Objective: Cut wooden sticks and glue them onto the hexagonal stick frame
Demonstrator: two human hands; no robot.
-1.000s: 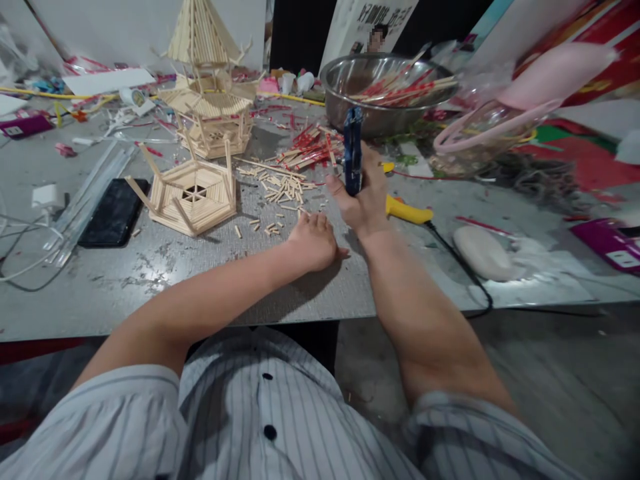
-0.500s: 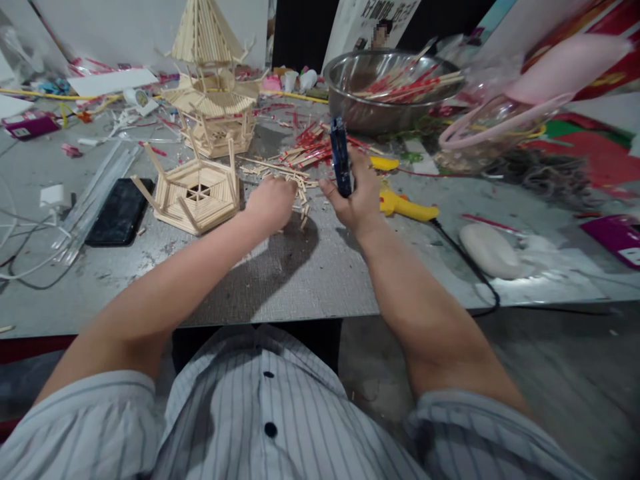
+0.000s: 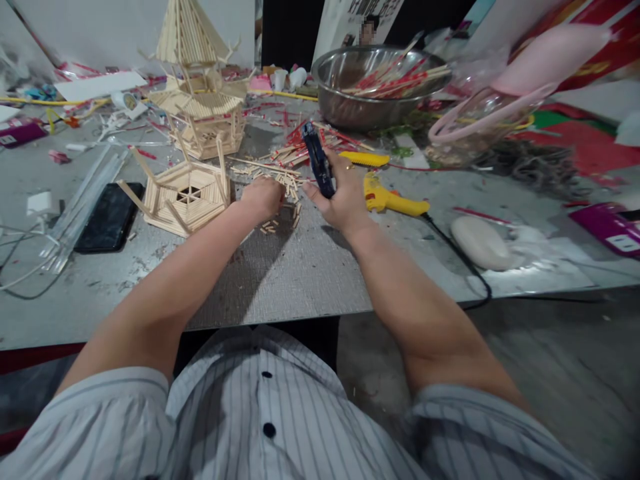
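My left hand [image 3: 261, 199] is closed, with its fingertips turned down among short cut stick pieces [image 3: 287, 183]; whatever they pinch is hidden. My right hand [image 3: 345, 197] grips a dark blue hand tool [image 3: 319, 160], held tilted above the table, its top end leaning left. To the left of my left hand lies a hexagonal stick base [image 3: 205, 208] with upright posts. Behind that stands a pagoda model [image 3: 193, 107] of the same pale sticks. Red-printed sticks [image 3: 295, 143] lie loose beyond both hands.
A steel bowl [image 3: 345, 110] of sticks stands at the back. On the right are a yellow glue gun [image 3: 400, 202] with a black cable, a yellow-handled tool [image 3: 365, 159], a white mouse-shaped object [image 3: 477, 241] and a pink-handled container [image 3: 495, 117]. A black phone [image 3: 107, 220] lies left.
The dark blue tool in my right hand has tipped further left. My left hand stays low at the stick pieces, still closed. The whole view has shifted slightly.
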